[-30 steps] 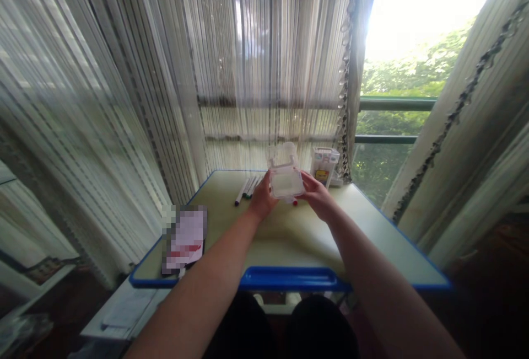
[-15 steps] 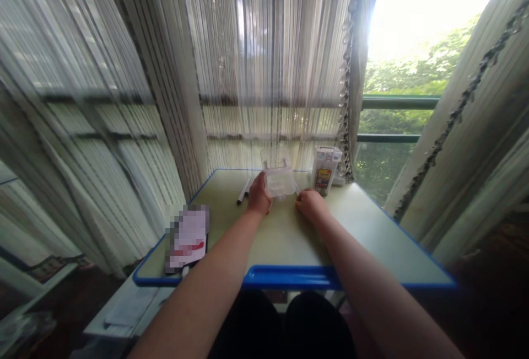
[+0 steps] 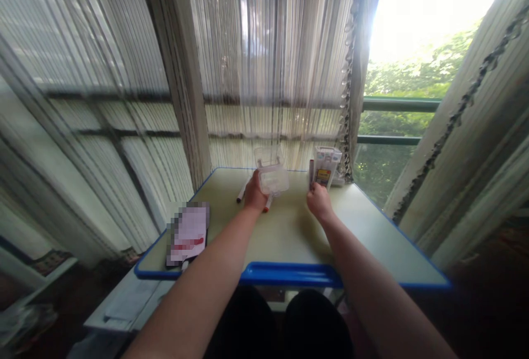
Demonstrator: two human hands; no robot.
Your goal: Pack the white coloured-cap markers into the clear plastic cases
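Observation:
My left hand (image 3: 255, 192) is wrapped around a clear plastic box (image 3: 273, 181), whose lid stands raised at the back. Held upright in my right hand (image 3: 319, 199) is a marker (image 3: 311, 169), dark at its upper end. Just behind that hand a clear tapered container (image 3: 330, 163) with a yellow label stands on the table. One white marker with a dark tip (image 3: 242, 193) lies left of my left hand. Another marker with an orange-red end (image 3: 267, 203) shows below the box, partly hidden by it.
The pale desk (image 3: 289, 232) has a blue rim and a blue front tray (image 3: 289, 274). At its left lies a blurred-out phone-like object (image 3: 192, 235). String curtains (image 3: 264, 72) hang right behind the desk's far edge.
My right hand has lifted a marker from the table and raised it upright beside the tapered container. My left hand with the clear box has shifted slightly left.

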